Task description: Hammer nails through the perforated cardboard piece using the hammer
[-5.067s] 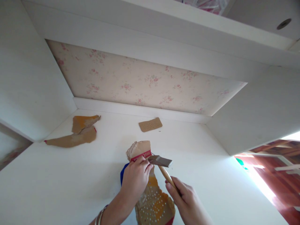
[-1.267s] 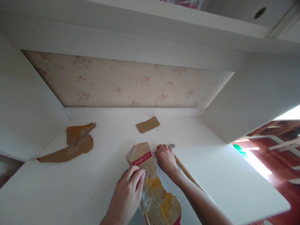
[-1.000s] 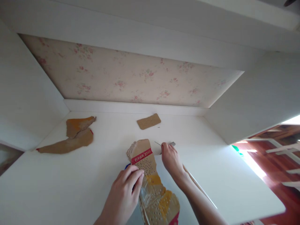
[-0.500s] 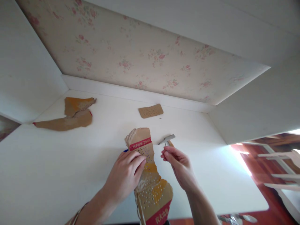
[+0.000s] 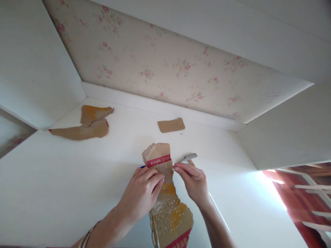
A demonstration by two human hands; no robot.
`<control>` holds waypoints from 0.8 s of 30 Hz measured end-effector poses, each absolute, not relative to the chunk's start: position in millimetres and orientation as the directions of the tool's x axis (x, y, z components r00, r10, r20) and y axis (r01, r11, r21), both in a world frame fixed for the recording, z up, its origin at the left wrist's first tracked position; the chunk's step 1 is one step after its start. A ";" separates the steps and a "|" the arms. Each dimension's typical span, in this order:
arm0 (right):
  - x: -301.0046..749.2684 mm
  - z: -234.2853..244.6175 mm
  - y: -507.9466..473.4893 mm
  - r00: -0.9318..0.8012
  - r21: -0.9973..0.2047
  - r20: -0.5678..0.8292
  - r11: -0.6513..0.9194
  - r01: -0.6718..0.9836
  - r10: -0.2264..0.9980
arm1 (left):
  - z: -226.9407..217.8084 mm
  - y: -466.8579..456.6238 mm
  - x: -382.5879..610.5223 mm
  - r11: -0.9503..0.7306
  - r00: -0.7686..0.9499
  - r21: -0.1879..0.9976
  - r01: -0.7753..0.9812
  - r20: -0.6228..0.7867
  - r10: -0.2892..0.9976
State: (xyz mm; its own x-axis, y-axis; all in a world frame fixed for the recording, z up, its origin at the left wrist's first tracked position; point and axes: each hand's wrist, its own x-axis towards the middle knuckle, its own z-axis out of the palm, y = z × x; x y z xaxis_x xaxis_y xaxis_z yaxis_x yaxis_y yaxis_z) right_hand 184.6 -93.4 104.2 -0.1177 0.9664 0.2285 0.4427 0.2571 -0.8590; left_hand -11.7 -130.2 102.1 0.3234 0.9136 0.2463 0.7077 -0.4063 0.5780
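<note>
A torn strip of cardboard (image 5: 178,220) with red printed bands and many small punched holes stretches from the lower edge up the middle of the view. My left hand (image 5: 144,189) is closed on its left side, fingers curled over the holes. At the strip's right edge, my right hand (image 5: 191,179) pinches a thin nail-like piece, mostly hidden by the fingertips. Just behind that hand a hammer (image 5: 190,157) lies on the table, its metal head showing and most of its wooden handle covered. A bit of something blue (image 5: 142,167) peeks out beside the left fingers.
Two torn cardboard scraps (image 5: 85,132) lie at the back left of the white tabletop (image 5: 77,179). Near the back edge sits a small perforated cardboard piece (image 5: 171,125). White panels and a floral wall (image 5: 155,62) enclose the back and sides.
My right hand has moved left, bringing its fingertips to the cardboard's right edge. My left hand stays on the strip. The camera view has shifted slightly.
</note>
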 end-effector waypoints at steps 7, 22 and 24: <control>179.8 99.9 -94.7 -0.230 -0.798 0.328 0.399 0.451 0.916 | 100.9 -130.3 -9.6 -0.385 0.320 0.559 0.735 0.214 0.923; 178.9 93.2 -98.3 -0.194 -0.839 0.202 0.272 0.471 0.960 | 101.6 -129.3 -10.0 -0.383 0.322 0.536 0.752 0.209 0.923; 179.4 91.3 -100.5 -0.170 -0.840 0.178 0.239 0.487 0.969 | 104.3 -128.2 -9.6 -0.376 0.313 0.540 0.753 0.208 0.927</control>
